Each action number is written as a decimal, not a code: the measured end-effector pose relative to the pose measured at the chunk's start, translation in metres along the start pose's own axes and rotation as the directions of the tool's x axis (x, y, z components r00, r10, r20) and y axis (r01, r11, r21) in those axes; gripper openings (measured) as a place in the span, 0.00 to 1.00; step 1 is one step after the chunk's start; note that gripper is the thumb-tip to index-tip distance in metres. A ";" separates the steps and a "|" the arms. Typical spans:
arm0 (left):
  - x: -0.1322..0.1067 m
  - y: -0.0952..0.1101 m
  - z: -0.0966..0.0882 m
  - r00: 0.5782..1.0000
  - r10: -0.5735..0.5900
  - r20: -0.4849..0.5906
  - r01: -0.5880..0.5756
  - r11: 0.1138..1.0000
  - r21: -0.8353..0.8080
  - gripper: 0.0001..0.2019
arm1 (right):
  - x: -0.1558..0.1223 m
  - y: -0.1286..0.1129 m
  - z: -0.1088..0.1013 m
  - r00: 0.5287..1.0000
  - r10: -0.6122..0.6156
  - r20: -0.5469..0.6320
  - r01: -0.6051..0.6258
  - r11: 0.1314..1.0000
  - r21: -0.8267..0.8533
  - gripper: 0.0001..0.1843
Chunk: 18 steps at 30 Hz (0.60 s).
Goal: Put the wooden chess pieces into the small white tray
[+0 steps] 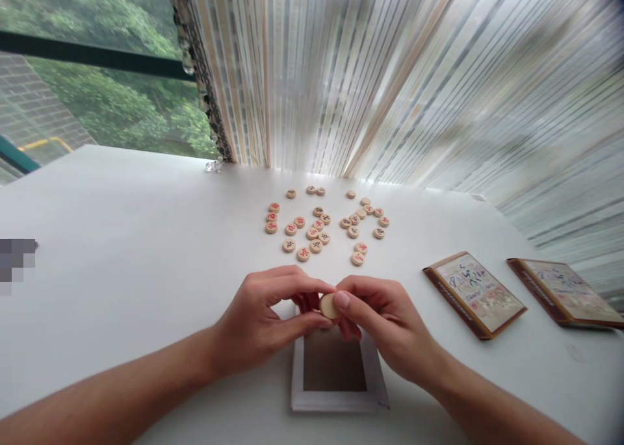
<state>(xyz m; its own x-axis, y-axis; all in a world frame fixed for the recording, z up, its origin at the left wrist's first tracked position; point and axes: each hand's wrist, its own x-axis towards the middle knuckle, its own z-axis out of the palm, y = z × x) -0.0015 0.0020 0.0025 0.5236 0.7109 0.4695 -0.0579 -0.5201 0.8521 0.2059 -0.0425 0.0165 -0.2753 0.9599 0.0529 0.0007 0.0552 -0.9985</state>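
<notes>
Both hands meet over the near middle of the white table (121,256). My left hand (266,315) and my right hand (385,321) pinch one round wooden game piece (328,306) between their fingertips, held on edge. Right under the hands lies a flat white-framed box (336,373) with a brown inside. Beyond the hands, several round wooden pieces (319,227) with red or black characters lie scattered flat on the table.
Two brown box halves with printed tops lie to the right: one (475,293) nearer, one (568,292) by the table's right edge. A striped curtain (414,75) hangs behind the table. A window (97,75) at the left shows trees.
</notes>
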 end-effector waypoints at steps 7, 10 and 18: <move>0.000 0.000 0.001 0.999 -0.023 -0.040 0.021 0.998 -0.051 0.12 | 0.001 -0.002 0.000 0.997 0.062 0.038 -0.065 0.994 0.083 0.21; 0.000 0.000 0.001 0.999 -0.017 -0.052 0.015 0.999 -0.031 0.12 | 0.000 -0.002 0.001 0.995 0.095 0.033 -0.098 0.990 0.100 0.20; -0.004 -0.003 0.002 0.995 0.102 -0.014 -0.099 0.987 0.126 0.11 | -0.001 0.007 0.007 0.988 0.151 0.008 -0.151 0.978 0.147 0.19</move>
<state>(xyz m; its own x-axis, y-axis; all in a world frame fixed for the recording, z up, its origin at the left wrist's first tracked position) -0.0015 -0.0006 -0.0024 0.5031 0.6607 0.5571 -0.0022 -0.6436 0.7653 0.1999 -0.0449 0.0095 -0.2799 0.9549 -0.0987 -0.0994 -0.1311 -0.9864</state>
